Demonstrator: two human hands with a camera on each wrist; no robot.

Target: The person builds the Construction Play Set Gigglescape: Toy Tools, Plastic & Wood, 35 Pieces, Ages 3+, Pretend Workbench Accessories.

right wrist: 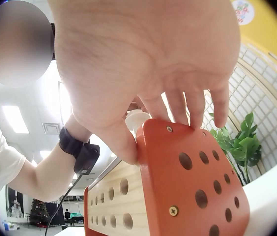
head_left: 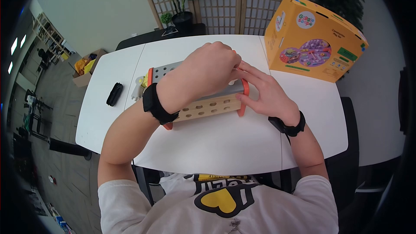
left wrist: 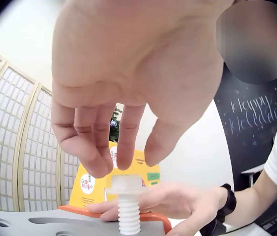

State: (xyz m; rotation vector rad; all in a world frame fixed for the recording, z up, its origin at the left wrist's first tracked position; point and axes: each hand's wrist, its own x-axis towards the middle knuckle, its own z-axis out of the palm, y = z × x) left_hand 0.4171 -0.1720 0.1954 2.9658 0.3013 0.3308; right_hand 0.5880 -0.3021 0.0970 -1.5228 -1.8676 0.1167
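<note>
White screw [left wrist: 129, 214], grey top [left wrist: 106, 228], orange end panel [right wrist: 192, 179]

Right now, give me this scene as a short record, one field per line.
Surface: white table
Workpiece: toy bench, gray top, wooden side with holes
Fastener: white screw, upright at the gray top, threads exposed
Left grip: bent fingers just above the white screw; contact unclear
Right grip: fingers over the top edge of the orange end panel
Far right: yellow box
Far left: small black object on the table
</note>
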